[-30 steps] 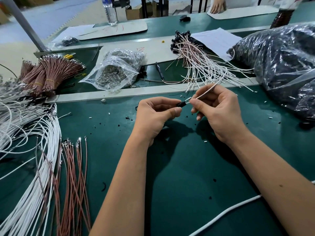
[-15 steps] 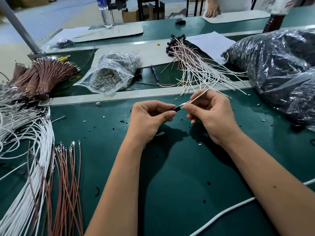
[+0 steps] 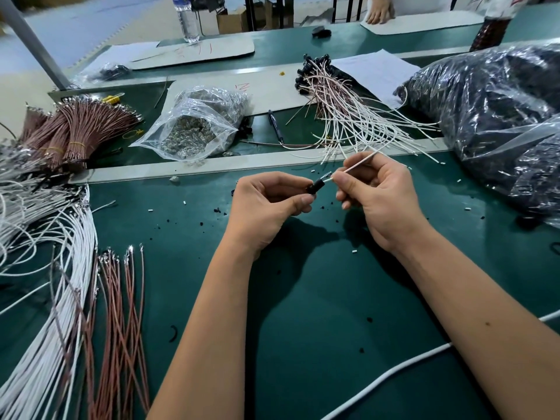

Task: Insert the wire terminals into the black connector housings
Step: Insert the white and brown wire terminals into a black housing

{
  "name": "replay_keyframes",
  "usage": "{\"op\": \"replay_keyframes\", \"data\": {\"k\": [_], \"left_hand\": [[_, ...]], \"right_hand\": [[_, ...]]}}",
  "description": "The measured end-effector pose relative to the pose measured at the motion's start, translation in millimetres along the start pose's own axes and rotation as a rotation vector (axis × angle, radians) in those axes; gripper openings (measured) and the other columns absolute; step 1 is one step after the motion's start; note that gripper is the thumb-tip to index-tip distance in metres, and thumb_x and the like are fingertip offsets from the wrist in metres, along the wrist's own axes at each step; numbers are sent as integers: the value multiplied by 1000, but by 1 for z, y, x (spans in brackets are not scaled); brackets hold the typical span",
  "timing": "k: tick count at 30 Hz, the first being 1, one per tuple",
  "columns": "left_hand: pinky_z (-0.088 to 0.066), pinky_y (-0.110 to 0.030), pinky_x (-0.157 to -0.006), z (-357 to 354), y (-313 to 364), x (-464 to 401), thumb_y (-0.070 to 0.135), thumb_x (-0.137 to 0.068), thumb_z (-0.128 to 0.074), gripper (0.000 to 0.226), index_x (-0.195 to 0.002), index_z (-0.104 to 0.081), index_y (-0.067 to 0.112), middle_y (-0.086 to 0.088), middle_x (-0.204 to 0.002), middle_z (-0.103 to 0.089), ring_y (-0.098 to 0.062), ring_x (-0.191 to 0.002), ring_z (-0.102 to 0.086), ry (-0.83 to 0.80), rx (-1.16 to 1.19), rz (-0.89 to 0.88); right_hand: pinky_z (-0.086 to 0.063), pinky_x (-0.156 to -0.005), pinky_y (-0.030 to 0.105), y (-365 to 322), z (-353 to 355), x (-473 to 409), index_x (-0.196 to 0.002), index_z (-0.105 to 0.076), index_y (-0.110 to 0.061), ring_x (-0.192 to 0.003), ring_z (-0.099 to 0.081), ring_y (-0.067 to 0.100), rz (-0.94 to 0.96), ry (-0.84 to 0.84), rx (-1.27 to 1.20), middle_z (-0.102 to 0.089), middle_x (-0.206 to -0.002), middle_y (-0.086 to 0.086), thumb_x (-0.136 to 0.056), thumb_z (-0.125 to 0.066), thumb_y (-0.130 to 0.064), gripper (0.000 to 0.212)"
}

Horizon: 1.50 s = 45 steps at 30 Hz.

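Left hand pinching a black connector housing between thumb and forefinger above the green mat; right hand pinching a white wire, its metal terminal at the housing's mouth, depth of entry indiscernible; loose white wires and brown wires at left; finished assemblies beyond the hands.

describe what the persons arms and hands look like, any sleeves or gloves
Both forearms are bare up to the frame edge, with no sleeves in view. The left hand and right hand wear no gloves, and no rings, watch or wristband show. Fingernails are short and unpainted. No markings or cables are attached to either arm.
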<state>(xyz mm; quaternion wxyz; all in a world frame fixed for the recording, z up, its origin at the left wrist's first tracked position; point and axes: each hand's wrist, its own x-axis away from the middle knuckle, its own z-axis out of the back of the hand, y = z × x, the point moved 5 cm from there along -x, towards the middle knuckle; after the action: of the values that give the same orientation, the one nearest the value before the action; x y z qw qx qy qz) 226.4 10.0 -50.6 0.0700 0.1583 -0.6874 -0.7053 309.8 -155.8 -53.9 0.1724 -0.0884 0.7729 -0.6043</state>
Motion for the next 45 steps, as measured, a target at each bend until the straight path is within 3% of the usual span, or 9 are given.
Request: {"op": "replay_keyframes", "data": {"k": [8, 23, 28, 32, 36, 45], "left_hand": [[-58, -28, -80, 1, -1, 0, -1, -73, -87, 23, -93, -78, 7, -10, -86, -78, -19, -78, -74, 18, -45, -20], [-60, -30, -78, 2, 7, -1, 2, -75, -86, 20, -88, -80, 16, 1, -82, -79, -19, -78, -75, 81, -232, -136], [-61, -36, -80, 0, 7, 0, 2, -76, -86, 19, -89, -80, 14, -1, -82, -78, -25, -80, -75, 47, -256, -127], [-60, -30, -79, 2, 6, -1, 1, -76, -85, 21, -90, -80, 16, -1, -82, -78, -13, -74, -72, 50, -229, -124], [-58, -28, -76, 4, 4, -2, 1, -77, -84, 22, -91, -80, 17, -4, -80, -78, -11, -70, -69, 21, -206, -109], [-55, -28, -71, 2, 1, -3, 0, -78, -84, 19, -92, -80, 11, -11, -79, -77, -13, -67, -67, -2, -171, -87]], "right_hand": [[-50, -50, 22, -2, -4, 1, -99, -61, -11, -57, -60, 14, 15, -45, 30, -67, -80, 2, -92, -70, 5, 20], [-50, -50, 26, -4, -6, 2, -101, -61, -11, -57, -60, 17, 61, -125, 69, -70, -81, 5, -90, -71, 7, 24], [-51, -49, 27, -3, -4, 2, -100, -59, -5, -55, -61, 18, 124, -66, 138, -71, -77, 8, -88, -75, 6, 24], [-51, -52, 27, -1, -5, 0, -99, -57, -8, -57, -61, 18, 117, -109, 153, -70, -80, 5, -89, -72, 8, 24], [-50, -53, 26, -1, -5, 0, -101, -58, -8, -58, -61, 18, 100, -153, 135, -71, -81, 5, -89, -73, 7, 24], [-47, -46, 22, -1, -3, 1, -86, -67, -7, -50, -60, 14, 78, -97, 105, -67, -61, 4, -83, -81, -5, 14]]}}
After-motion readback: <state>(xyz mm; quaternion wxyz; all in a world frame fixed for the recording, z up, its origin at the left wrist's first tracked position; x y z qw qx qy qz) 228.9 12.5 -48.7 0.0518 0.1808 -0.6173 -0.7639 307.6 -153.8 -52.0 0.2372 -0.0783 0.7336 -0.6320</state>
